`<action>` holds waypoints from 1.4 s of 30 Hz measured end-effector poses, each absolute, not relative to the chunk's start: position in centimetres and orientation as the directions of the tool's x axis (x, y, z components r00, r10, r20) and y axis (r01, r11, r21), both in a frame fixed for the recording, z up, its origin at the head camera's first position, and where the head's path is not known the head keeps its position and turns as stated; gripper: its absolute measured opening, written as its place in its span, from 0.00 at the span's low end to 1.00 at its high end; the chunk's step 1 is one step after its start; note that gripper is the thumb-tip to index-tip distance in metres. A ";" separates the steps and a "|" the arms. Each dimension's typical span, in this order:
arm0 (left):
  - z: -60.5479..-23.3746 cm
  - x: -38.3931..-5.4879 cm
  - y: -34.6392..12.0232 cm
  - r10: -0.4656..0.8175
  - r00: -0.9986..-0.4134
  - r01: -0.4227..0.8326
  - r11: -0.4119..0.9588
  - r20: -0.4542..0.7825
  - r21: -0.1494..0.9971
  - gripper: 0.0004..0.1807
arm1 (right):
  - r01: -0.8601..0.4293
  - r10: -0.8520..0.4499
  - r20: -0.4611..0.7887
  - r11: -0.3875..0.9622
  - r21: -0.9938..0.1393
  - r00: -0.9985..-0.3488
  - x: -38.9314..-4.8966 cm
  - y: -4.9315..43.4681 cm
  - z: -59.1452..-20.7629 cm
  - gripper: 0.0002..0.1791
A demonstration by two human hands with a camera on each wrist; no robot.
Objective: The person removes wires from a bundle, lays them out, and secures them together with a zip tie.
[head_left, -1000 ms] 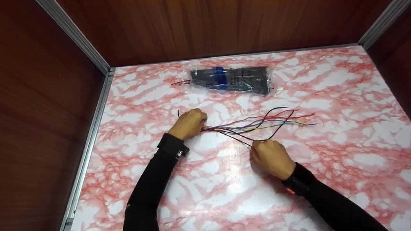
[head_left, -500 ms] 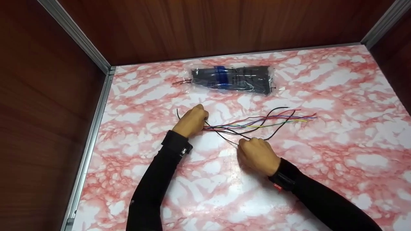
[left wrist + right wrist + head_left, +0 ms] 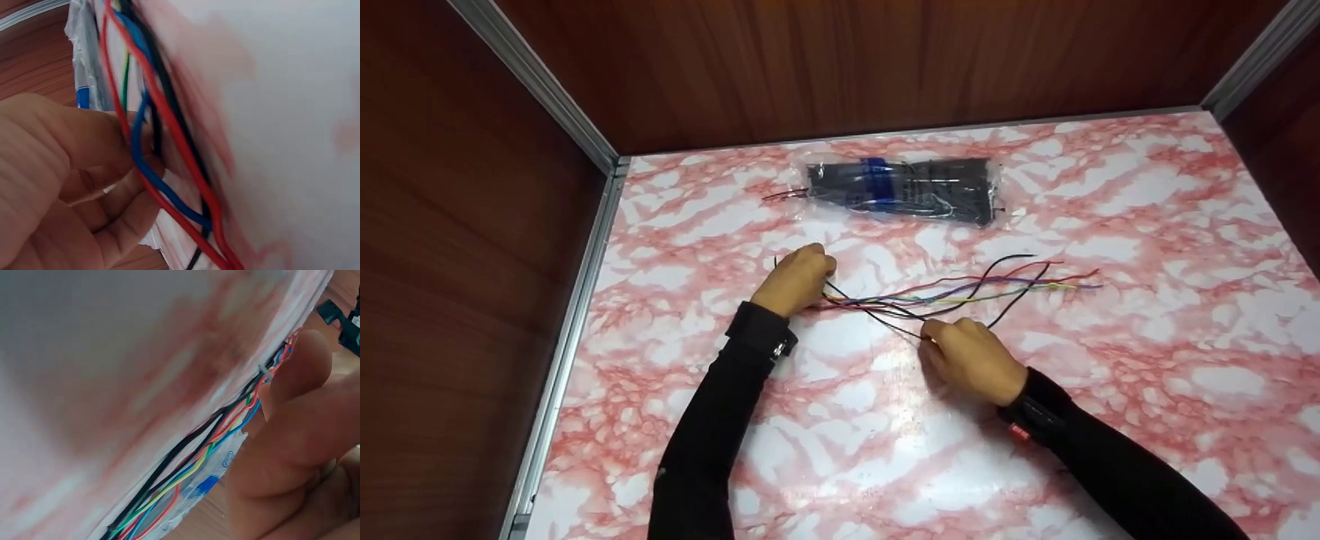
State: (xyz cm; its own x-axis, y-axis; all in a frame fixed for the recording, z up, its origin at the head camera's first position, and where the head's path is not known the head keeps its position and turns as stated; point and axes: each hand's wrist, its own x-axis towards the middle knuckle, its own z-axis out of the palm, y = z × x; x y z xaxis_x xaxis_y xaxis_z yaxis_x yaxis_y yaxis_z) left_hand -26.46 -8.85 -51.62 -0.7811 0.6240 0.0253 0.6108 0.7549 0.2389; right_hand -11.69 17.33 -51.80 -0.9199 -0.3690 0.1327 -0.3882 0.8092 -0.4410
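Observation:
A bundle of thin coloured wires (image 3: 847, 302) lies across the pink-and-white marbled table, its red, blue, green, yellow and black ends fanning out rightward. My left hand (image 3: 795, 281) is at the bundle's left part, thumb and fingertips pinching a thin black strand (image 3: 156, 135) that looks like a cable tie. That black cable tie (image 3: 838, 291) slants across the wires toward my right hand (image 3: 979, 360). The right fingers are curled and pinch it just below the bundle, beside a black wire. In the left wrist view red wires (image 3: 163, 109) run close in front of the left fingers.
Beyond the hands lies a clear plastic bag (image 3: 900, 187) of black strips with a blue label; loose dark strips (image 3: 785, 195) stick out of its left end. Brown wood-grain walls (image 3: 885, 67) enclose the table at the back and sides.
My right hand has slid left along the table, closer to the left hand. The left hand has shifted slightly, and the black tie now shows crossing the wires beside it.

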 end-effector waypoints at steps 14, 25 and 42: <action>-51.0 -27.7 -10.2 0.532 -0.846 0.424 0.661 0.012 0.620 0.04 | -0.416 -0.449 0.108 0.675 -0.609 -0.887 -12.0 17.9 -51.7 0.08; -52.3 -27.0 -9.4 0.541 -0.837 0.089 0.277 -0.079 0.957 0.12 | 0.020 -0.591 -0.188 0.280 -0.960 -0.784 -13.7 18.0 -52.1 0.15; -52.4 -26.2 -7.2 0.510 -0.859 0.264 0.363 0.047 0.893 0.09 | 0.042 -0.199 -0.128 0.384 -0.922 -0.972 -16.0 16.4 -51.7 0.13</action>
State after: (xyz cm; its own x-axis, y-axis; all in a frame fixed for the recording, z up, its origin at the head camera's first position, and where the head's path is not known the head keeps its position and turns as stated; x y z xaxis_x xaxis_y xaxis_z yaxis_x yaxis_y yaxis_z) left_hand -26.24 -7.17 -52.38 -0.8588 0.5103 0.0467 0.2644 0.3631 0.8935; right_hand -15.98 16.37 -51.73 -0.9716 -0.1993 -0.1277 0.0425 0.3838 -0.9224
